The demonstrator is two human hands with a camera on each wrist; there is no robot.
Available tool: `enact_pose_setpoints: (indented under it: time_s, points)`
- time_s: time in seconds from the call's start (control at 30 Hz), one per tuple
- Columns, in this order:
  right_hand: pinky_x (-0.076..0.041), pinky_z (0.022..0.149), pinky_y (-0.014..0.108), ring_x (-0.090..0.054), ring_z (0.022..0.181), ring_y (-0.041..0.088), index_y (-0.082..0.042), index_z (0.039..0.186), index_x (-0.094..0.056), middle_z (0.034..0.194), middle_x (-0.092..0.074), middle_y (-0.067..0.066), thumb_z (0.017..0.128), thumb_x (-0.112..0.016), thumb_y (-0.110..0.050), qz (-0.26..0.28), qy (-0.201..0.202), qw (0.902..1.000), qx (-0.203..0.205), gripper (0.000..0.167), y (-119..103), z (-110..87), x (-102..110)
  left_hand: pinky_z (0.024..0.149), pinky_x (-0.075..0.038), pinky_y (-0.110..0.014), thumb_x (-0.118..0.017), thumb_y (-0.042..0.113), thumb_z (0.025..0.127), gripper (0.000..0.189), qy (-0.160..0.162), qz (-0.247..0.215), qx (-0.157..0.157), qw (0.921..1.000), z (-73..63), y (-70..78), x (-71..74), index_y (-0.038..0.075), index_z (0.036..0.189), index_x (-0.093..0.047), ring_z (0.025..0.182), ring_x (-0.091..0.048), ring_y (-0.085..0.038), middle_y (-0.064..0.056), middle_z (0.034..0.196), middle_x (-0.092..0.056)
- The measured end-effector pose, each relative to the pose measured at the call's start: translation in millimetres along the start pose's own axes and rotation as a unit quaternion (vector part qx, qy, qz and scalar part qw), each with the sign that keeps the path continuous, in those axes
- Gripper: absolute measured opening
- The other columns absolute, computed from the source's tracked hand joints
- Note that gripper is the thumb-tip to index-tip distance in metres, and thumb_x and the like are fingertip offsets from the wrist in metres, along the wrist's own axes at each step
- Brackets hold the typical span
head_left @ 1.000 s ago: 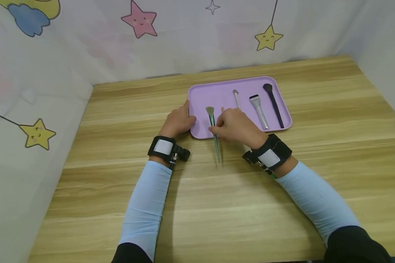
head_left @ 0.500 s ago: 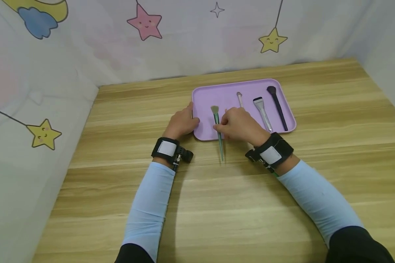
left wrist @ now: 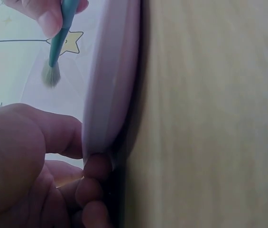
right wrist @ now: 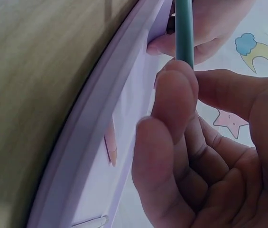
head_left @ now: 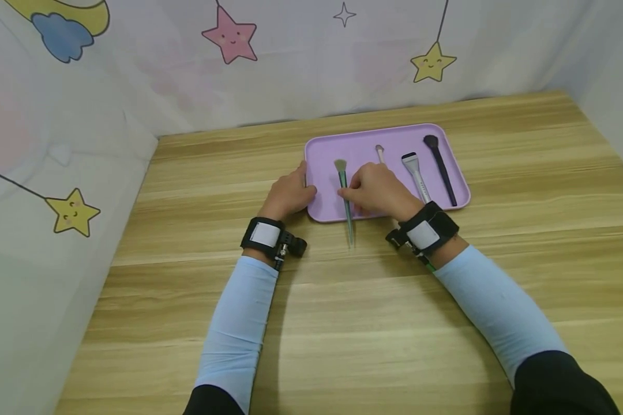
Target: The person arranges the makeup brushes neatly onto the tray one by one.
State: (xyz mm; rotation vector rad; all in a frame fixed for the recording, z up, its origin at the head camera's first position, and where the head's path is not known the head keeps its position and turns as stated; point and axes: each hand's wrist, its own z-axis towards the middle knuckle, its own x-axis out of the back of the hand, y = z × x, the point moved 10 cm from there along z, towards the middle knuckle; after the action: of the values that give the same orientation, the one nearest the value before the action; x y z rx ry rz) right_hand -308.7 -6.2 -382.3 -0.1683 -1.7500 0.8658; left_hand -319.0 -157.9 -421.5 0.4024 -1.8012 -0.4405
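Note:
My right hand (head_left: 381, 187) pinches a green-handled makeup brush (head_left: 343, 178) between thumb and fingers. The brush hangs over the left part of the lilac tray (head_left: 323, 151), pale bristles toward the back wall, handle end past the front rim. In the left wrist view, the brush's bristles (left wrist: 51, 76) are apart from the tray. My left hand (head_left: 288, 193) grips the tray's left edge; in its wrist view the thumb lies over the rim and the fingers curl at the outer side.
In the tray lie a black brush (head_left: 440, 169), a silver flat brush (head_left: 415, 174) and a small pale brush (head_left: 379, 153), partly behind the right hand. The right wrist view shows a pinkish pointed handle (right wrist: 111, 145) in the tray. A star-patterned cloth (head_left: 301, 63) stands behind the table.
My right hand has carried the green brush slightly farther back over the tray. The left hand stays on the tray's edge. The camera view has shifted a little.

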Motion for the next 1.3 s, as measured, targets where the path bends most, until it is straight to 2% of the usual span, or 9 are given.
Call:
enact_pose_setpoints:
  time_s: [0.13, 0.33, 0.63, 0.9, 1.13, 1.3]
  points:
    - [-0.042, 0.046, 0.026, -0.061, 0.049, 0.014, -0.009, 0.073, -0.075, 0.057, -0.066, 0.004, 0.09, -0.064, -0.035, 0.009, -0.007, 0.9999, -0.009, 0.033, 2.0, 3.9, -0.5, 0.083, -0.043, -0.037, -0.045, 0.03, 0.092, 0.074, 0.001, 0.001, -0.001, 1.0, 0.7, -0.3, -0.1, 0.006, 0.154, -0.013, 0.103, -0.054, -0.027, -0.013, 0.153, -0.037]
    - [-0.038, 0.044, 0.025, -0.064, 0.05, 0.017, -0.009, 0.072, -0.074, 0.057, -0.067, 0.006, 0.09, -0.064, -0.035, 0.012, -0.007, 0.9998, -0.016, 0.033, 2.4, 8.5, -1.3, 0.093, -0.043, -0.039, -0.044, 0.03, 0.091, 0.074, 0.001, 0.009, -0.001, 1.0, 1.6, -1.5, -0.6, 0.007, 0.155, -0.013, 0.11, -0.051, -0.027, -0.013, 0.153, -0.036]
    - [-0.036, 0.043, 0.025, -0.058, 0.045, 0.013, -0.01, 0.07, -0.075, 0.054, -0.065, 0.002, 0.09, -0.064, -0.036, -0.003, 0.007, 1.0, 0.001, 0.034, -1.0, 16.7, -0.3, 0.095, -0.043, -0.039, -0.043, 0.029, 0.091, 0.074, -0.001, 0.006, 0.0, 1.0, -0.8, -0.6, 0.3, 0.007, 0.155, -0.013, 0.111, -0.052, -0.026, -0.013, 0.153, -0.037]
    - [-0.036, 0.045, 0.025, -0.054, 0.045, 0.013, -0.009, 0.069, -0.074, 0.053, -0.063, 0.002, 0.09, -0.063, -0.035, 0.001, 0.014, 0.9999, 0.002, 0.035, -0.5, 23.6, -0.4, 0.09, -0.044, -0.038, -0.043, 0.028, 0.091, 0.073, -0.001, 0.007, -0.001, 1.0, -1.6, 0.7, 1.0, 0.007, 0.155, -0.013, 0.107, -0.053, -0.026, -0.013, 0.152, -0.039]
    - [-0.035, 0.045, 0.024, -0.05, 0.044, 0.012, -0.007, 0.065, -0.073, 0.051, -0.061, 0.001, 0.091, -0.062, -0.033, 0.002, 0.037, 0.9993, -0.005, 0.038, 2.2, 33.1, 0.4, 0.081, -0.043, -0.037, -0.043, 0.029, 0.092, 0.073, 0.003, 0.006, 0.001, 1.0, -1.6, -0.4, 1.2, 0.007, 0.155, -0.013, 0.1, -0.055, -0.027, -0.013, 0.151, -0.041]
    - [-0.034, 0.044, 0.023, -0.049, 0.044, 0.011, -0.007, 0.064, -0.073, 0.051, -0.061, 0.0, 0.091, -0.062, -0.034, 0.0, 0.045, 0.9988, -0.022, 0.039, 4.3, 38.9, -0.3, 0.083, -0.043, -0.036, -0.044, 0.03, 0.091, 0.074, 0.004, 0.008, 0.001, 1.0, -1.3, 0.2, 1.2, 0.007, 0.155, -0.013, 0.102, -0.055, -0.026, -0.014, 0.15, -0.041]
